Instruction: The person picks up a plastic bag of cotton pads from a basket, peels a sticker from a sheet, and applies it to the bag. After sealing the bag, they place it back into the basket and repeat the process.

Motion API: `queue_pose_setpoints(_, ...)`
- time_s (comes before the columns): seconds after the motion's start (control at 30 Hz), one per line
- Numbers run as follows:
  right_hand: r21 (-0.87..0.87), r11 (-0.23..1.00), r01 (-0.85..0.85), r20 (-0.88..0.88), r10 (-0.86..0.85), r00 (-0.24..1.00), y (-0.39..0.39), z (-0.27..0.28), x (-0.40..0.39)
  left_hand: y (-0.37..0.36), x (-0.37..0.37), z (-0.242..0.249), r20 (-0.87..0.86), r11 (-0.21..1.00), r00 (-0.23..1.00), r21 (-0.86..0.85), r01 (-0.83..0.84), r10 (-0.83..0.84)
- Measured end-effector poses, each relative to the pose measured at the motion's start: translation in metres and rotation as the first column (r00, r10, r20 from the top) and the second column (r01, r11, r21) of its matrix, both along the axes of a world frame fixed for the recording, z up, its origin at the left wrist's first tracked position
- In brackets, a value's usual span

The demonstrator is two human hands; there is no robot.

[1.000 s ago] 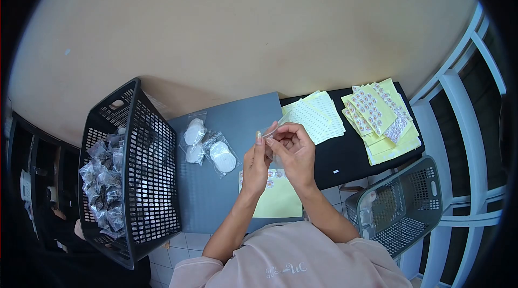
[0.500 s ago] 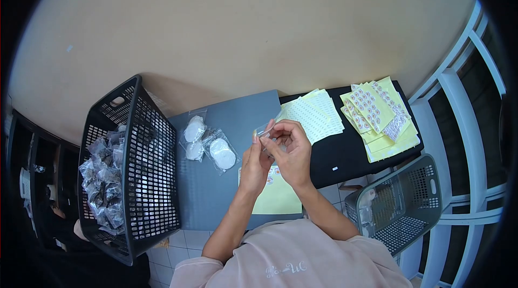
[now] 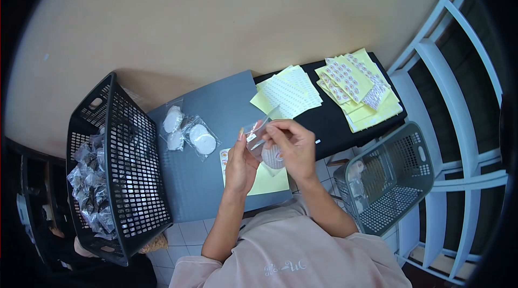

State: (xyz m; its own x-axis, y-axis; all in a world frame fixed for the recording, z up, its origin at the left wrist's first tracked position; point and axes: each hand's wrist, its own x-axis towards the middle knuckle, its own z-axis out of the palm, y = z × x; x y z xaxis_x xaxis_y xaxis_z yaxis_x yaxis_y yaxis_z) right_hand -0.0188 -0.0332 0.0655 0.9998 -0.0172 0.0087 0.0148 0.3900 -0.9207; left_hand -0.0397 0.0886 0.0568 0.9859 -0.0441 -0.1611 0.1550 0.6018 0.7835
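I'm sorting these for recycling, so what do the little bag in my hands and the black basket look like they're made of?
Little bag: thin clear plastic film, glossy; the white round pad shows through it. Black basket: moulded rigid plastic, likely, matte, with a regular grid of holes. Both hands, left hand and right hand, hold the bag.
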Motion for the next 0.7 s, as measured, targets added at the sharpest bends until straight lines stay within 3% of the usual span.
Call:
queue_pose_setpoints(0.03,-0.004,1.000,0.015,0.003,-0.015,1.000,-0.008,0.001,-0.006,0.001,-0.002,0.000,0.003,1.000,1.000,-0.004,0.015,-0.015)
queue_pose_setpoints(0.1,-0.123,0.963,0.239,0.131,-0.223,0.966,-0.028,0.003,-0.020,0.006,-0.008,-0.003,0.032,0.991,0.997,0.114,0.069,-0.073)
queue_pose_setpoints(0.17,-0.373,0.850,0.373,0.249,-0.296,0.922,-0.047,-0.001,-0.034,0.008,-0.014,-0.004,0.054,0.982,0.995,0.171,0.076,-0.086)
queue_pose_setpoints(0.23,-0.266,0.951,0.157,0.104,-0.134,0.986,-0.054,-0.005,-0.049,0.009,-0.024,-0.004,0.045,0.965,0.979,0.183,0.189,-0.200)
queue_pose_setpoints(0.27,-0.130,0.991,0.019,0.029,-0.015,0.999,-0.053,-0.007,-0.059,0.006,-0.030,-0.005,0.041,0.970,0.978,0.146,0.195,-0.203)
queue_pose_setpoints(0.3,-0.137,0.990,0.033,0.022,-0.030,0.999,-0.053,-0.014,-0.069,0.005,-0.038,-0.006,0.035,0.968,0.976,0.138,0.210,-0.217)
queue_pose_setpoints(0.37,-0.239,0.960,-0.147,-0.133,0.117,0.984,-0.051,-0.024,-0.089,0.003,-0.052,-0.009,-0.027,0.978,0.981,0.072,0.196,-0.194)
queue_pose_setpoints(0.43,-0.212,0.975,-0.062,-0.139,0.032,0.990,-0.046,-0.030,-0.110,0.004,-0.067,-0.022,-0.035,0.977,0.979,0.067,0.204,-0.202)
queue_pose_setpoints(0.5,-0.219,0.973,-0.072,-0.195,0.029,0.980,-0.047,-0.041,-0.128,0.001,-0.082,-0.033,-0.099,0.952,0.977,0.224,0.209,-0.191)
queue_pose_setpoints(0.53,-0.220,0.974,-0.061,-0.209,0.014,0.978,-0.048,-0.045,-0.136,-0.003,-0.087,-0.042,-0.038,0.932,0.984,0.315,0.177,-0.174)
queue_pose_setpoints(0.7,-0.146,0.989,0.022,-0.259,-0.060,0.964,-0.042,-0.056,-0.189,-0.018,-0.111,-0.053,-0.103,0.952,0.982,0.246,0.180,-0.159)
